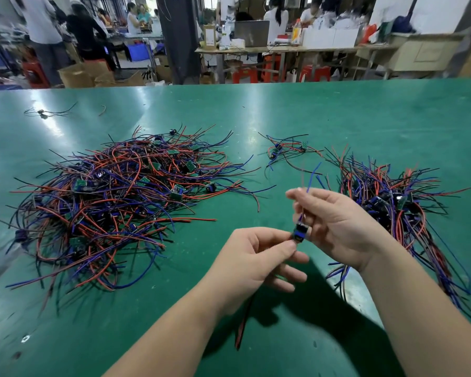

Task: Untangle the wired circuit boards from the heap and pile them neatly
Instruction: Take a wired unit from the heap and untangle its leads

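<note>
A big tangled heap (114, 197) of small green circuit boards with red, blue and black wires covers the left of the green table (365, 118). A sorted pile (392, 202) of the same boards lies at the right. Between them, above the table, my left hand (256, 262) pinches a small blue-and-black circuit board (299, 232) between thumb and forefinger. My right hand (337, 221) holds the blue wire (312, 178) rising from that board between its fingers. A red and a black wire (244, 325) hang down below my left hand.
A small cluster of a few wired boards (286, 151) lies behind my hands. A stray board with wires (42, 112) sits far left near the table's back edge. Beyond the table are workbenches, cardboard boxes, red stools and several people.
</note>
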A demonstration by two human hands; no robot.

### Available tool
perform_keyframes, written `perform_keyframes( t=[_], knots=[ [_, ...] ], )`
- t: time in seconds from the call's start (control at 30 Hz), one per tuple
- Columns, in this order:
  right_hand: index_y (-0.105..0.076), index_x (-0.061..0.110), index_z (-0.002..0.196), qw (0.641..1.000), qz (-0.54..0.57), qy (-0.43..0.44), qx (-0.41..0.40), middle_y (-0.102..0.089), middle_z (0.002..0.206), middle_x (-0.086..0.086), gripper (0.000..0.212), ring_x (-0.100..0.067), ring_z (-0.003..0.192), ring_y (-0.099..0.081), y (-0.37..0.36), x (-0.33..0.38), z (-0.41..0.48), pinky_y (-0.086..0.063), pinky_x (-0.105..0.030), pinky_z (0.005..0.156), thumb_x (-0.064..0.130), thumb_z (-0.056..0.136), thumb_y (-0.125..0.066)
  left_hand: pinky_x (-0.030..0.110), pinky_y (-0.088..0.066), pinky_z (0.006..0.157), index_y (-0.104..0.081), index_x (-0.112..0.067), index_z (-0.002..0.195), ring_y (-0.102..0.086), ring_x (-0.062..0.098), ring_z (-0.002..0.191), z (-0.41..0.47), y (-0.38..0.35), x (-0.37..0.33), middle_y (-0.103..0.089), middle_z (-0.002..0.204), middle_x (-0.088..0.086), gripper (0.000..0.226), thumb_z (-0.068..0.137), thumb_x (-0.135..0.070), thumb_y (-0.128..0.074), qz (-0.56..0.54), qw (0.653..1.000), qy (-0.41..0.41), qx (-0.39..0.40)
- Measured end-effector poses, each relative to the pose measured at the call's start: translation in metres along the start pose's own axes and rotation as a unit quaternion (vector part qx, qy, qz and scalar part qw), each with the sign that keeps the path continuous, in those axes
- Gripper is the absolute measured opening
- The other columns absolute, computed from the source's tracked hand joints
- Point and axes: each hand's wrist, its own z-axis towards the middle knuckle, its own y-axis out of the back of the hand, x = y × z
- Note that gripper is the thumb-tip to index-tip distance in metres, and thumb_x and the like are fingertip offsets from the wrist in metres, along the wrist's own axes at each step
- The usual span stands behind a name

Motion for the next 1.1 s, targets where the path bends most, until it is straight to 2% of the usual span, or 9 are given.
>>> perform_keyframes(
  t=[0.13,0.23,0.3,0.4,0.57,0.7,0.8,0.93,1.1],
  knots=[
    [-0.067,0.003,0.091,0.999,-0.052,0.011,0.004,-0.058,0.061,-0.002,0.027,-0.008,0.05,-0.057,-0.001,-0.007,0.0,-0.048,-0.015,0.048,0.01,0.065,-0.066,0.024,-0.055,0.054,-0.071,-0.01,0.081,-0.072,0.02,0.07,0.004,0.002,0.001,-0.074,0.085,0.011,0.002,0.08,-0.011,-0.072,-0.04,0.998,0.033,-0.018],
    [-0.066,0.006,0.093,0.992,-0.103,0.07,-0.032,-0.058,0.065,-0.005,0.027,-0.013,0.054,-0.063,-0.001,-0.01,0.002,-0.051,-0.017,0.054,-0.002,0.068,-0.069,0.024,-0.055,0.055,-0.071,-0.01,0.082,-0.072,0.019,0.07,0.006,0.003,0.003,-0.074,0.084,0.01,0.016,0.069,-0.017,-0.077,-0.047,0.997,0.028,-0.048],
    [-0.066,0.008,0.093,0.987,-0.12,0.093,-0.045,-0.061,0.067,-0.007,0.027,-0.016,0.058,-0.064,-0.002,-0.012,0.003,-0.053,-0.018,0.057,-0.007,0.071,-0.069,0.023,-0.056,0.054,-0.071,-0.01,0.08,-0.071,0.016,0.066,0.009,0.004,0.005,-0.073,0.078,0.007,0.009,0.076,-0.013,-0.078,-0.05,0.995,0.03,-0.081],
    [-0.066,0.008,0.094,0.982,-0.157,0.093,-0.043,-0.061,0.074,-0.011,0.032,-0.013,0.063,-0.061,-0.004,-0.016,0.003,-0.054,-0.018,0.063,-0.01,0.068,-0.072,0.02,-0.053,0.05,-0.069,-0.007,0.084,-0.07,0.013,0.062,0.012,0.006,0.007,-0.073,0.074,0.003,0.006,0.085,-0.012,-0.068,-0.051,0.991,0.033,-0.122],
    [-0.067,0.008,0.088,0.977,-0.18,0.084,-0.073,-0.063,0.07,-0.011,0.029,-0.016,0.057,-0.063,-0.005,-0.023,0.004,-0.053,-0.021,0.057,-0.012,0.068,-0.074,0.022,-0.054,0.053,-0.066,-0.005,0.085,-0.07,0.016,0.062,0.015,0.009,0.013,-0.073,0.072,0.007,0.017,0.074,-0.01,-0.078,-0.018,0.991,0.015,-0.135],
    [-0.067,0.006,0.081,0.982,-0.148,0.076,-0.089,-0.067,0.062,-0.008,0.022,-0.015,0.054,-0.064,-0.008,-0.026,0.006,-0.053,-0.02,0.053,-0.011,0.069,-0.074,0.024,-0.054,0.054,-0.068,-0.007,0.078,-0.066,0.017,0.06,0.017,0.012,0.016,-0.07,0.07,0.011,0.01,0.075,-0.008,-0.078,0.03,0.985,0.002,-0.168],
    [-0.068,0.005,0.078,0.986,-0.132,0.043,-0.089,-0.067,0.062,-0.006,0.015,-0.013,0.055,-0.063,-0.007,-0.024,0.006,-0.052,-0.019,0.052,-0.007,0.071,-0.073,0.024,-0.054,0.053,-0.069,-0.009,0.075,-0.064,0.016,0.058,0.016,0.011,0.014,-0.068,0.065,0.007,0.008,0.078,-0.01,-0.075,0.031,0.987,0.009,-0.156],
    [-0.065,0.0,0.078,0.994,-0.073,0.008,-0.083,-0.068,0.061,-0.009,0.004,-0.012,0.049,-0.062,-0.003,-0.016,0.005,-0.052,-0.018,0.049,-0.003,0.078,-0.067,0.022,-0.053,0.049,-0.066,-0.004,0.08,-0.063,0.012,0.051,0.014,0.012,0.006,-0.067,0.063,0.003,0.006,0.082,-0.008,-0.071,0.005,0.995,0.037,-0.089],
    [-0.06,0.002,0.081,0.991,0.038,0.023,-0.13,-0.068,0.06,-0.008,0.008,-0.015,0.054,-0.067,0.014,0.007,0.007,-0.053,-0.016,0.05,-0.005,0.083,-0.059,0.023,-0.053,0.051,-0.066,-0.005,0.08,-0.065,0.014,0.053,0.008,0.014,0.001,-0.068,0.066,0.003,0.006,0.081,-0.008,-0.072,0.032,0.997,0.071,-0.018]
  ],
)
